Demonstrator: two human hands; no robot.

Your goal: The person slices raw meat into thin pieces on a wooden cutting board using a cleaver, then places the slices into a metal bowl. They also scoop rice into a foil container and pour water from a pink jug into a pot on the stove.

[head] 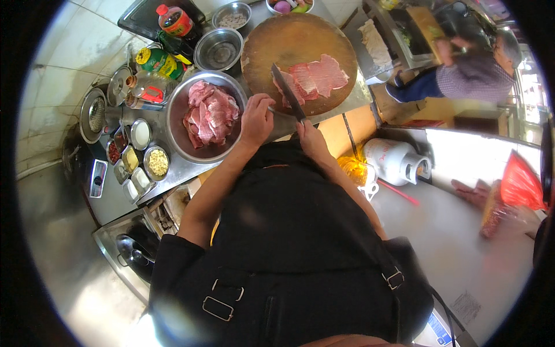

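Note:
My right hand (pixel 311 135) grips a kitchen knife (pixel 288 93), its long dark blade slanting up and left over the near left part of a round wooden chopping board (pixel 282 39). Thin slices of raw meat (pixel 323 76) lie spread on the board, partly beneath the blade. My left hand (pixel 259 118) is between the board and a large steel bowl (pixel 173 126), close to the bowl's right rim, with its fingers curled. A small grey metallic edge shows at its fingertips; whether the hand holds it is unclear. The bowl contains large pieces of raw meat (pixel 212 112).
Steel bowls (pixel 218 50), bottles (pixel 175 21) and small seasoning containers (pixel 159 162) crowd the counter left of the board. A gas cylinder (pixel 392 159) and an oil container (pixel 353 169) are at lower right. Another person (pixel 468 78) is at a counter at upper right.

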